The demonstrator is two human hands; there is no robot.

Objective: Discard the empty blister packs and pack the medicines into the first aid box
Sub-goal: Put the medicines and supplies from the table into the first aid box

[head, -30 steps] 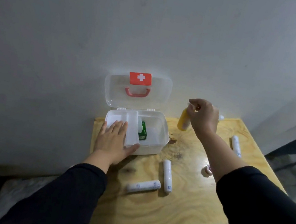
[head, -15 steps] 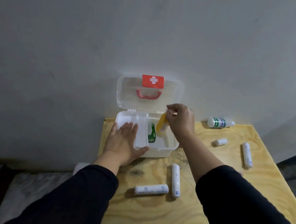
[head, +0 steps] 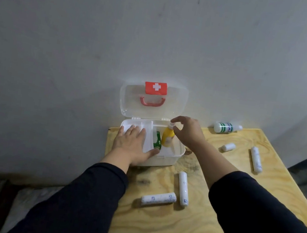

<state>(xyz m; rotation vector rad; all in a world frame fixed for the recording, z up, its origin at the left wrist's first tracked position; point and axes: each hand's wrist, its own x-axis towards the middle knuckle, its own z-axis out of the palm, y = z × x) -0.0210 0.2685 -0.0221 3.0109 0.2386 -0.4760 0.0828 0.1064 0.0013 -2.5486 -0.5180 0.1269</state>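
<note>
Head view: the right hand (head: pixel 187 133) hovers just above the yellow bottle's (head: pixel 167 137) cap, fingers loosely spread, maybe grazing it, hard to say. The bottle stands upright inside the first aid box (head: pixel 170 159), beside a green pack (head: pixel 157 143). The left hand (head: pixel 131 144) lies flat on the box's tray. Remaining rolls (head: pixel 183 187) sit on the table (head: pixel 202 224) nearer the right hand, lying lengthwise. No blister packs are visible.

Single head-worn view, wide-angle; looks forward and down from above the wooden table (head: pixel 213 216); faces a grey wall (head: pixel 100 37), which fills the upper half; both sleeved forearms enter from the bottom edge; table near, at arm's reach; edges bowed, probably lens distortion; no second view to overlap.
</note>
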